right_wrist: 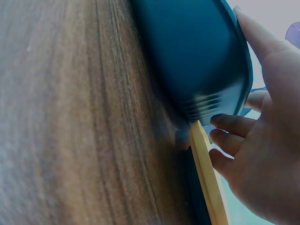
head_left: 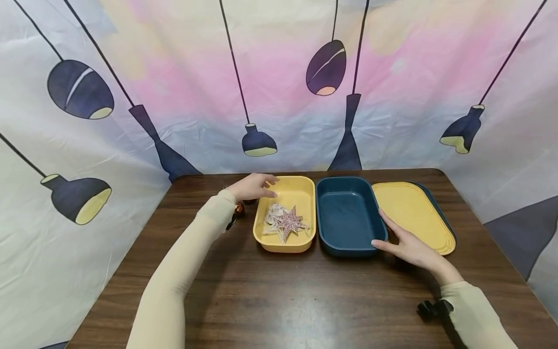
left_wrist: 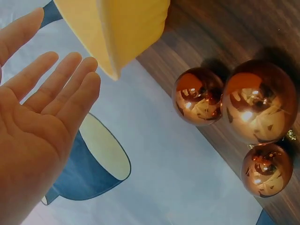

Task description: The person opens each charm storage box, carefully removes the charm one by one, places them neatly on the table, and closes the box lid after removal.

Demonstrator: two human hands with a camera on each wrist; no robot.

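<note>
A yellow box (head_left: 285,246) holds a glittery pink star (head_left: 289,223) lying on pale, whitish ornaments (head_left: 274,215). My left hand (head_left: 257,186) is over the box's back left edge, fingers loosely extended, with nothing held. In the left wrist view its palm shows, and the yellow box's corner lies beyond the fingertips. A dark blue box (head_left: 348,218) with nothing in it stands right beside the yellow one. My right hand (head_left: 407,247) touches the blue box's right side near the front corner, its thumb at the rim and its fingers spread along the outer wall.
Shiny copper balls (left_wrist: 260,101) lie on the table left of the yellow box, partly hidden by my left arm in the head view. A yellow lid (head_left: 410,213) rests over a dark blue lid (head_left: 436,206) at right. A printed cloth (head_left: 292,97) hangs behind the table.
</note>
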